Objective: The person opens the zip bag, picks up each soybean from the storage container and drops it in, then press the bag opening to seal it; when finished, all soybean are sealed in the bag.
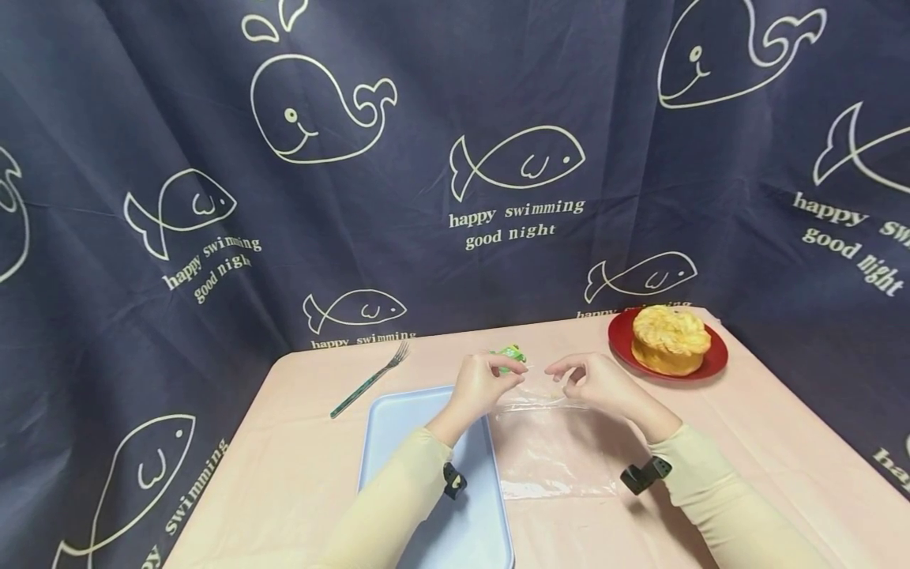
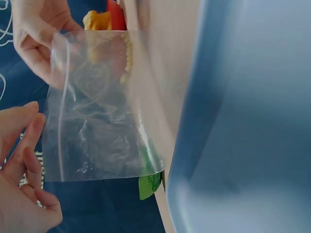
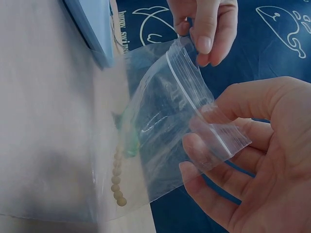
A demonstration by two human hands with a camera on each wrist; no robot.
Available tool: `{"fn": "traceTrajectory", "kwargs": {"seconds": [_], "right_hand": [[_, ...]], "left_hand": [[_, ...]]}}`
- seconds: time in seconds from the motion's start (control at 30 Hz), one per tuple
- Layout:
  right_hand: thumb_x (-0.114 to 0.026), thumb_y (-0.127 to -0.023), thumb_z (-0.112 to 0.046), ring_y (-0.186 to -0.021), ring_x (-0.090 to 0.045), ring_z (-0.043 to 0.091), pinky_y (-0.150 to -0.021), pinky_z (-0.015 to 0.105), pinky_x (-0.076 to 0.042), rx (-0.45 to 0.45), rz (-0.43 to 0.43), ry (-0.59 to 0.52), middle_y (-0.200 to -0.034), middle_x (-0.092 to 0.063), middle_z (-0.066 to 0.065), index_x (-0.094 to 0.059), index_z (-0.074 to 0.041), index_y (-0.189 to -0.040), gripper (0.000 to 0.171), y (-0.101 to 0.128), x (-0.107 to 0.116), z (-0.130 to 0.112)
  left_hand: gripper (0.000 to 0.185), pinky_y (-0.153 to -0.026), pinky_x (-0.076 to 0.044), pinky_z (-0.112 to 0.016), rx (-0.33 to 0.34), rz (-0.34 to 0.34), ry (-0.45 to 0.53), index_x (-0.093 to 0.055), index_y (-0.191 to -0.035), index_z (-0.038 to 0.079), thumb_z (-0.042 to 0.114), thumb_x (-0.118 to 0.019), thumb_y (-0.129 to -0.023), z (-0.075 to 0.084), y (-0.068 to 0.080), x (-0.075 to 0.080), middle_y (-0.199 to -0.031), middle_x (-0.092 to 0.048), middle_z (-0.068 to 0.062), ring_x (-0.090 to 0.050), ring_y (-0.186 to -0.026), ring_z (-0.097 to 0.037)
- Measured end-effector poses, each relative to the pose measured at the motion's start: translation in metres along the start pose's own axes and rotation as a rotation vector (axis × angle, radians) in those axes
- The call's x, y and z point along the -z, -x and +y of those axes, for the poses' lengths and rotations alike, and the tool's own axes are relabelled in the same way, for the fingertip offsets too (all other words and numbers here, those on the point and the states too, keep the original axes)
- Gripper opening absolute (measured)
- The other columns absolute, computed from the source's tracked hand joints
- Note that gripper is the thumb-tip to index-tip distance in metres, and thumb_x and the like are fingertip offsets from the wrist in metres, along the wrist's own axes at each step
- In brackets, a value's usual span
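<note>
A clear zip-lock bag [image 2: 97, 116] is held up by its zip edge between my two hands. My left hand [image 1: 478, 389] pinches the zip edge near one corner, thumb against fingers. At the other end of that edge, my right hand [image 1: 603, 386] grips the bag; its thumb and some fingertips [image 3: 194, 145] show through the clear plastic. A row of pale yellow beads [image 3: 116, 182] is seen through the bag; whether it lies inside or behind cannot be told. Past the left hand lies a small green item [image 1: 510, 353], partly hidden.
Left of the bag lies a light blue tray [image 1: 405, 415], partly beneath my left forearm. A fork [image 1: 370, 381] with a green handle is beyond its far left corner. At the far right a red plate [image 1: 621, 338] bears a golden round bread or cake [image 1: 670, 344]. A dark curtain [image 1: 426, 95] hangs behind the table.
</note>
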State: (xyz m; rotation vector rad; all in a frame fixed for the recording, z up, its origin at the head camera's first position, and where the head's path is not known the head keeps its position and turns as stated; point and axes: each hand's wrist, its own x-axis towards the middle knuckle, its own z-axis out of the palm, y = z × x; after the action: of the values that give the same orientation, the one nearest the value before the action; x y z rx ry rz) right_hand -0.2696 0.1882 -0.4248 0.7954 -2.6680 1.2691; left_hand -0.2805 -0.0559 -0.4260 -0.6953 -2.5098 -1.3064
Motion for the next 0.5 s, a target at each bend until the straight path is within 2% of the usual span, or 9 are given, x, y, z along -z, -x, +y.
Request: {"fn": "traceTrajectory", "kwargs": {"seconds": [0.17, 0.3, 0.5], "right_hand": [[-0.058, -0.078, 0.008, -0.077, -0.066, 0.021, -0.068, 0.027, -0.054, -0.017, 0.007, -0.005, -0.094, -0.073, 0.015, -0.076, 0.0, -0.108, 0.036, 0.001, -0.001, 0.0], [-0.058, -0.078, 0.009, -0.077, -0.065, 0.021, -0.068, 0.026, -0.053, -0.017, 0.011, -0.017, -0.094, -0.073, 0.014, -0.076, 0.0, -0.108, 0.036, 0.0, 0.0, 0.0], [-0.058, -0.078, 0.01, -0.077, -0.064, 0.021, -0.068, 0.026, -0.052, -0.007, 0.009, -0.027, -0.093, -0.072, 0.008, -0.075, 0.001, -0.109, 0.036, 0.0, 0.003, 0.0]], "left_hand": [[0.016, -0.072, -0.052, -0.027, -0.003, -0.02, 0.076, -0.081, -0.102, 0.015, 0.014, -0.083, -0.086, -0.005, 0.006, 0.018, -0.097, -0.075, 0.007, -0.063, -0.085, -0.007], [0.016, -0.077, -0.055, -0.028, 0.02, -0.039, 0.09, -0.079, -0.104, 0.011, 0.013, -0.081, -0.088, -0.016, 0.015, 0.042, -0.1, -0.076, 0.003, -0.068, -0.086, -0.01], [0.012, -0.083, -0.056, -0.03, 0.079, -0.184, 0.02, -0.08, -0.101, 0.012, 0.013, -0.08, -0.089, -0.038, 0.04, 0.086, -0.096, -0.077, 0.003, -0.071, -0.09, -0.012]]}}
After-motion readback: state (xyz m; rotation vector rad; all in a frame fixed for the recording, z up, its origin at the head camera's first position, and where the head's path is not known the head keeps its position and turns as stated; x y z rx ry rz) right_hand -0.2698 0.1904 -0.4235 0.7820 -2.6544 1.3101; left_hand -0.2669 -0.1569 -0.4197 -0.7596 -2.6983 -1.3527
